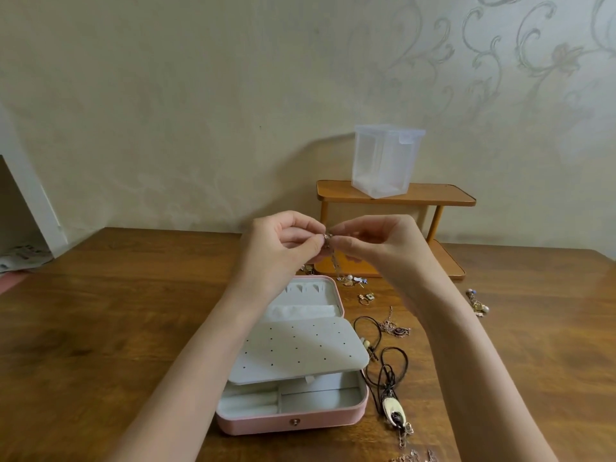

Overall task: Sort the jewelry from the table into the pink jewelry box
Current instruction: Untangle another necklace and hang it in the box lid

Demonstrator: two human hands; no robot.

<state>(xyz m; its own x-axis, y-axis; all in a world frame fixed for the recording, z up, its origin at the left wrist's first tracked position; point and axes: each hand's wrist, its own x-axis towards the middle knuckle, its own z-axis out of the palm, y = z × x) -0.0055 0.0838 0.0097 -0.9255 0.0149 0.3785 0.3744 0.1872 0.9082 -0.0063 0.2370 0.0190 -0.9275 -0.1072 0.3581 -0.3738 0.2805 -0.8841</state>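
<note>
Here the left hand (pixel 283 243) and right hand (pixel 373 243) each pinch a thin chain (pixel 328 240) above the open pink jewelry box (pixel 293 423); a light grip should avoid tangling it before lowering.

A: Where are the hands?
B: Above the open pink jewelry box (pixel 293 420), left hand (pixel 283 243) and right hand (pixel 373 241) pinching a small chain (pixel 330 248).
A: Other jewelry?
B: Black cord necklace (pixel 386 368) just right of the box.
</note>
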